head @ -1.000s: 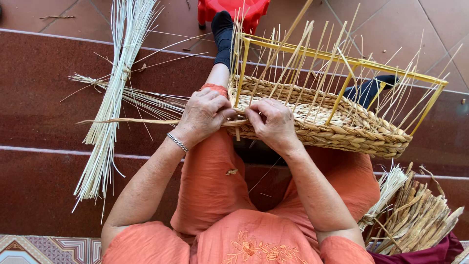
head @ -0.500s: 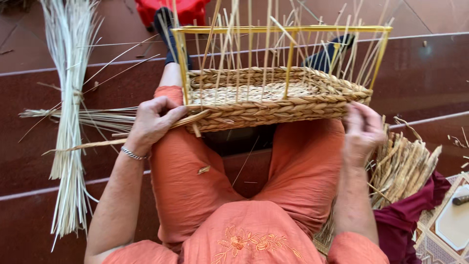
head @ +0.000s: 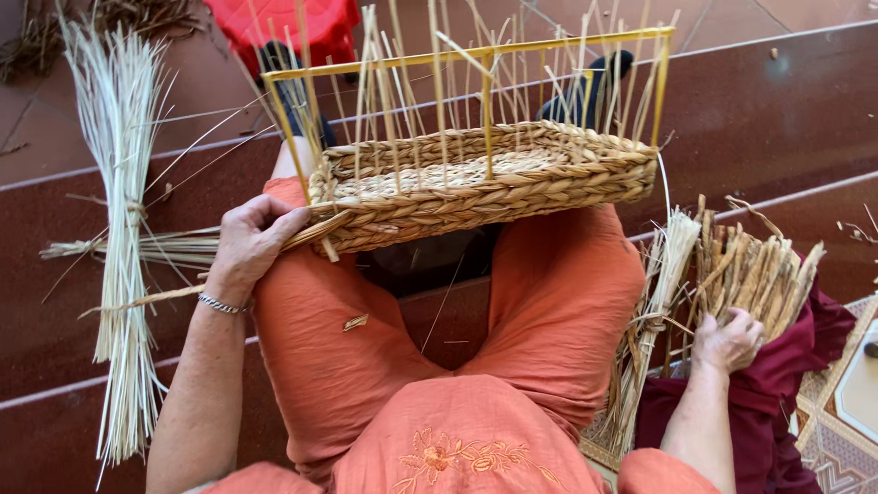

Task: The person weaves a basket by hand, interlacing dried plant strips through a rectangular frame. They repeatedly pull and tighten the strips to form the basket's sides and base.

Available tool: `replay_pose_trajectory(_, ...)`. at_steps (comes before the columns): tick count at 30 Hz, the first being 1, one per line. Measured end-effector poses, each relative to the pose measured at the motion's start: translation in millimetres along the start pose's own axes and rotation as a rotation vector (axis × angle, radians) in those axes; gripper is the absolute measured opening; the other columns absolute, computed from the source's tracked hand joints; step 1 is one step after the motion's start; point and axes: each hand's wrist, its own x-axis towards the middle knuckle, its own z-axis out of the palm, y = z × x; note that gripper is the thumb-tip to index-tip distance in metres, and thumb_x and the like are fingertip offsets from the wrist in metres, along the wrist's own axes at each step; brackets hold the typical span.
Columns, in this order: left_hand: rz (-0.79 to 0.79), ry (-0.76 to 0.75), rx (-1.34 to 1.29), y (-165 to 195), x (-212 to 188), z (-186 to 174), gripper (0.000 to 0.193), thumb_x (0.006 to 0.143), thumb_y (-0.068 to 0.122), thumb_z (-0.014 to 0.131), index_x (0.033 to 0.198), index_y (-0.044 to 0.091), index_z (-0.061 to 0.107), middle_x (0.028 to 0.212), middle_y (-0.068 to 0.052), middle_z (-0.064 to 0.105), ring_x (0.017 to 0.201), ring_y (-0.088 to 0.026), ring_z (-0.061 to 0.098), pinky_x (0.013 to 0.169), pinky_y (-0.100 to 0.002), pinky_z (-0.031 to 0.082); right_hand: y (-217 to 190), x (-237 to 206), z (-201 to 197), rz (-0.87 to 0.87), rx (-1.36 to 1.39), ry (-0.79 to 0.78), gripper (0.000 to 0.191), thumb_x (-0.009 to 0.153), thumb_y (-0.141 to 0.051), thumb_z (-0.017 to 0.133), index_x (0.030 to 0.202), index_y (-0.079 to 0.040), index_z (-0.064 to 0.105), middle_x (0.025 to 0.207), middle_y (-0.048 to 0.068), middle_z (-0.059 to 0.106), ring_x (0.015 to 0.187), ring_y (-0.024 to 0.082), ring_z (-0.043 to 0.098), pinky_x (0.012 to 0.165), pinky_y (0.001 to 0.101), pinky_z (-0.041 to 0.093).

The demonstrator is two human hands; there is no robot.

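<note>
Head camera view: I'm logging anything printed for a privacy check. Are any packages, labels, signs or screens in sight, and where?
None show. Only a half-woven basket on the lap, loose reed bundles on the floor, and a pale flat thing at the right edge, too cropped to identify.

Figure: surroundings of the tall reed bundle [head: 117,229], the landmark at the left. It lies on a dark red tiled floor [head: 777,110]. A second, flatter sheaf of reeds [head: 137,247] crosses beneath it, running off to the right. Up and to its right stands a red plastic stool [head: 293,23]. Far to its right, at the frame edge, a maroon cloth [head: 823,338] lies beside a patterned mat [head: 832,448]. Dry plant scraps [head: 55,27] lie above the bundle's top end.
</note>
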Motion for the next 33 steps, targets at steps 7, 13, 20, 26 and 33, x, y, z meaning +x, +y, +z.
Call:
replay_pose_trajectory(7, -0.018, -0.009, -0.064, 10, -4, 5, 0.019, 0.096, 0.021, 0.078, 0.093, 0.003, 0.072, 0.085, 0.002, 0.068, 0.075, -0.002, 0.057, 0.067, -0.02, 0.049, 9, 38, -5, 0.188, -0.002, -0.081, 0.011, 0.092, -0.019, 0.081, 0.1, -0.014, 0.076, 0.109, 0.018, 0.072, 0.104, 0.039, 0.068, 0.094, 0.0499, 0.053)
replay_pose_trajectory(13, -0.08, -0.012, -0.07, 22, -5, 8, 0.018, 0.094, 0.02, 0.078, 0.093, 0.003, 0.071, 0.085, 0.0, 0.07, 0.075, -0.003, 0.06, 0.067, -0.02, 0.051, 21, 47, -3, 0.292, 0.296, -0.068, 0.012, 0.088, -0.011, 0.079, 0.098, -0.009, 0.074, 0.099, 0.012, 0.073, 0.095, 0.03, 0.07, 0.088, 0.0467, 0.051)
replay_pose_trajectory(20, 0.246, 0.183, 0.262, 44, -13, 14, 0.022, 0.089, 0.02, 0.079, 0.102, 0.004, 0.072, 0.098, -0.008, 0.071, 0.09, -0.017, 0.063, 0.08, -0.031, 0.052, -86, 49, -45, -0.337, 1.15, -0.198, 0.011, 0.112, 0.007, 0.066, 0.115, 0.003, 0.056, 0.1, 0.013, 0.07, 0.09, 0.013, 0.071, 0.083, 0.0252, 0.06)
replay_pose_trajectory(26, 0.683, 0.333, 0.325, 66, -73, 41, 0.022, 0.107, 0.023, 0.064, 0.121, 0.007, 0.071, 0.123, -0.007, 0.069, 0.122, -0.023, 0.061, 0.107, -0.04, 0.049, -256, -65, -103, -0.889, 1.222, -0.612, 0.013, 0.091, -0.001, 0.076, 0.102, -0.002, 0.07, 0.089, 0.009, 0.078, 0.077, 0.012, 0.074, 0.065, 0.0233, 0.06)
replay_pose_trajectory(33, 0.238, 0.225, -0.758, 89, -116, 20, 0.021, 0.112, 0.016, 0.051, 0.114, 0.001, 0.065, 0.107, -0.014, 0.074, 0.103, -0.025, 0.07, 0.099, -0.037, 0.057, -351, -143, -134, -1.181, 1.302, -0.778, 0.015, 0.092, -0.006, 0.076, 0.106, -0.002, 0.071, 0.097, 0.011, 0.076, 0.089, 0.019, 0.073, 0.08, 0.0303, 0.059)
